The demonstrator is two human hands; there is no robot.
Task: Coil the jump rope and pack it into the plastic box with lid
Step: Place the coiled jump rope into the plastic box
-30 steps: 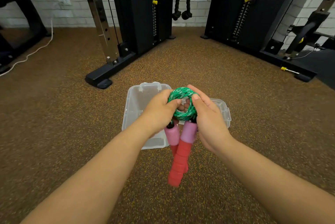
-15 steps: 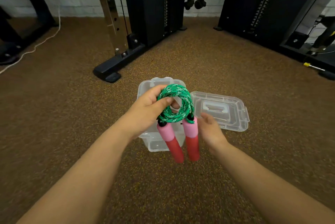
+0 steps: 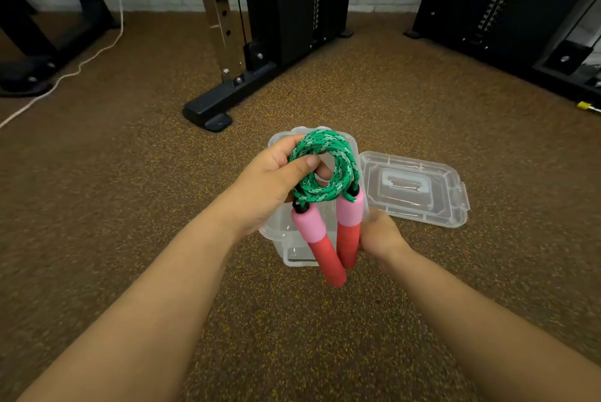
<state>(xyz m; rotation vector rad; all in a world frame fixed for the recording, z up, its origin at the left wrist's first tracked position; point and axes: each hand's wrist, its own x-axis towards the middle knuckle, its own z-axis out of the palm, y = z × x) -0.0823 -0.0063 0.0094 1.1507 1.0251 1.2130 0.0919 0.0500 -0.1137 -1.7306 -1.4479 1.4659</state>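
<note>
The jump rope (image 3: 338, 174) is a green braided cord wound into a tight coil, with two pink-and-red foam handles (image 3: 348, 236) hanging down side by side. My left hand (image 3: 273, 187) pinches the coil, thumb through its middle. My right hand (image 3: 379, 237) is at the lower part of the right handle, fingers curled against it. The rope hangs just above the clear plastic box (image 3: 279, 236), which sits open on the floor, mostly hidden behind hand and rope. Its clear lid (image 3: 413, 190) lies flat beside the box on the right.
Brown speckled rubber floor (image 3: 130, 206) all around. The black foot of a cable machine (image 3: 208, 112) stands just beyond the box. More black gym frames stand at the back right (image 3: 507, 5) and far left. A white cable (image 3: 78, 66) trails across the floor at left.
My right hand left the coil and dropped to the handles. The handles now hang side by side. The view shifted, so the lid shows fully on the right.
</note>
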